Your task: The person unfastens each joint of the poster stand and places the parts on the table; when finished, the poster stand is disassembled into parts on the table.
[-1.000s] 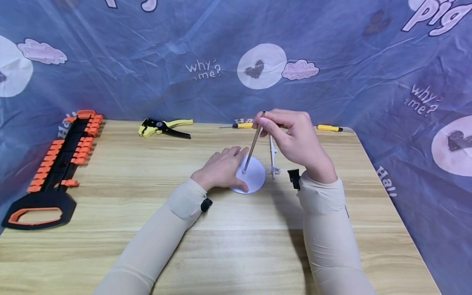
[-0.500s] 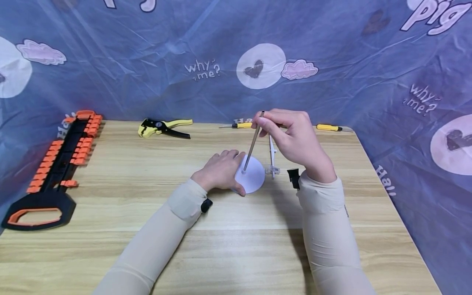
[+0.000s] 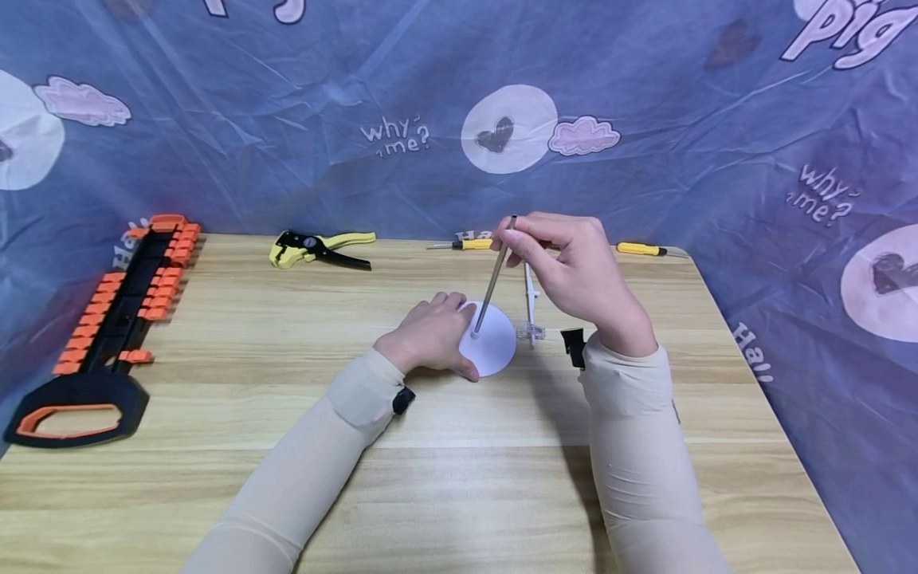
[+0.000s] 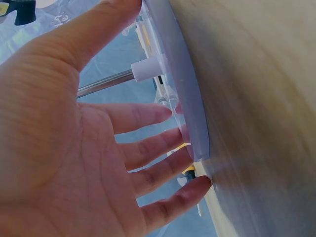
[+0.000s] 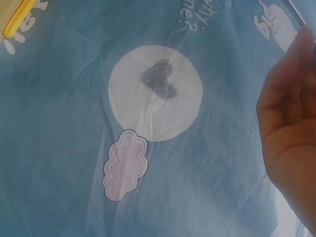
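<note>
A white round disc (image 3: 496,347) lies close over the wooden table, a short white socket (image 4: 147,69) at its centre. My left hand (image 3: 433,333) spans the disc's left side, thumb at the near rim and fingers along the far rim. In the left wrist view those fingertips meet the disc's edge. A thin metal rod (image 3: 496,281) stands tilted in the socket, its top leaning right. Near that top my right hand (image 3: 577,267) pinches the rod between thumb and fingers. In the right wrist view only part of this hand shows, at the right edge.
Right of the disc lies a thin white stick (image 3: 531,299) with a clear clip (image 3: 532,332). Yellow-handled screwdrivers (image 3: 637,249) and a yellow-black wire stripper (image 3: 315,249) lie along the back. A black rack with orange clips (image 3: 127,307) lies at left. Printed cloth (image 3: 287,151) hangs behind the table.
My left thumb and fingers have slid outward from the disc's top to its rim. The right hand and the rod stay nearly in place.
</note>
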Demonstrator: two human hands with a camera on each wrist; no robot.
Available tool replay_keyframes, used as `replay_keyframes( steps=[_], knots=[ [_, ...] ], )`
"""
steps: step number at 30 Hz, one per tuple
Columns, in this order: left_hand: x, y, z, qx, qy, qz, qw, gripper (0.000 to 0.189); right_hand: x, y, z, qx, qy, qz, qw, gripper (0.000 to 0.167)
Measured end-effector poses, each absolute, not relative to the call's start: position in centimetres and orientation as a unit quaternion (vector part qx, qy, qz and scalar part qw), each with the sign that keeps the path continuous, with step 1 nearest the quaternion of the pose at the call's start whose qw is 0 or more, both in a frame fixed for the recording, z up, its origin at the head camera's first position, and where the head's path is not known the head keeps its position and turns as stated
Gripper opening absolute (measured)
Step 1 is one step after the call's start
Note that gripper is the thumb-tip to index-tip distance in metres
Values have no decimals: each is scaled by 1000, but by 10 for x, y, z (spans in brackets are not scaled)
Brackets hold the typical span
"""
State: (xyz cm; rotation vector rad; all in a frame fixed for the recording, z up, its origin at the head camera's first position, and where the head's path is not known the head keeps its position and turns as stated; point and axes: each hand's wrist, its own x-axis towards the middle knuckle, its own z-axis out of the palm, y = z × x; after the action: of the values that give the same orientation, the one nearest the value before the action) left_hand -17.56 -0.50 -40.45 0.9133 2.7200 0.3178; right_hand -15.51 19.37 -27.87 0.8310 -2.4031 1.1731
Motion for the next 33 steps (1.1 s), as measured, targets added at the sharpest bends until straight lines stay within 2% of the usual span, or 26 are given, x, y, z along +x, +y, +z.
replay_keyframes(
  steps=[19,33],
  knots=[
    [-174,-4,-406,310,936,95,137,117,-157,200,-280,314,-880,332,127,13],
    [-174,-4,-404,310,936,95,138,116,-158,198,-282,340,-866,321,176,11]
  ],
)
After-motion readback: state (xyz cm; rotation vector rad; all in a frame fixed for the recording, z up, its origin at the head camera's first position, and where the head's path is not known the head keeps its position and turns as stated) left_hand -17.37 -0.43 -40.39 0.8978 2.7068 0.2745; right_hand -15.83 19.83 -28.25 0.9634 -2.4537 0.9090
